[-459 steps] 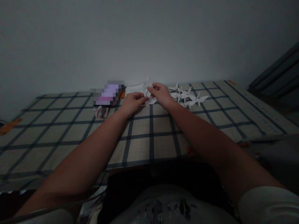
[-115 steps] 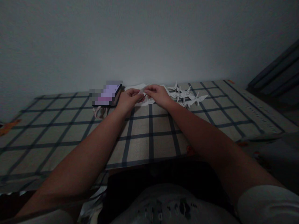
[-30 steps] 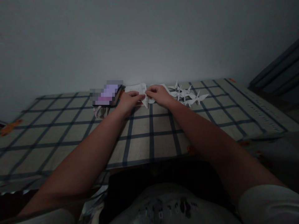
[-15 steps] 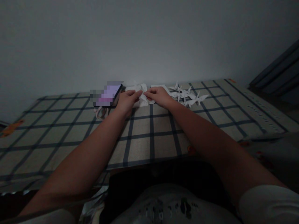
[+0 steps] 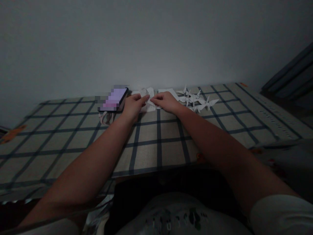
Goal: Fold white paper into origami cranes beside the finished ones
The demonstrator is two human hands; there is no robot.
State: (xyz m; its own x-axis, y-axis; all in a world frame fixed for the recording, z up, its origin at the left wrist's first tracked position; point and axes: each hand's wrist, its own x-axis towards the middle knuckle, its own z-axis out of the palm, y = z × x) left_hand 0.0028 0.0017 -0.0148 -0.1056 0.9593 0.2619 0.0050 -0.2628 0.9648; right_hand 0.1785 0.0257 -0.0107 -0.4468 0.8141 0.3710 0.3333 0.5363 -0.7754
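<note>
Both hands meet at the far side of the table over a small folded piece of white paper (image 5: pixel 149 103). My left hand (image 5: pixel 133 103) is closed, with thumb and fingers pinching the paper's left side. From the right, my right hand (image 5: pixel 168 101) pinches it with thumb and forefinger. The fingertips are close together, and the fingers hide much of the paper's shape. Other white paper (image 5: pixel 149 90) lies just behind the hands. To the right of my right hand rest several white paper cranes (image 5: pixel 195 98).
A phone (image 5: pixel 114 99) with a lit, blurred screen leans left of my left hand, a pale cable (image 5: pixel 104 118) beside it. Flat white paper (image 5: pixel 168 92) lies behind my right hand. A checked cloth (image 5: pixel 146 156) covers the table, which meets a plain wall (image 5: pixel 156 42).
The right fingers have shifted slightly on the folded paper, and less of its white shows beneath them. The arms, phone and cranes stay in place.
</note>
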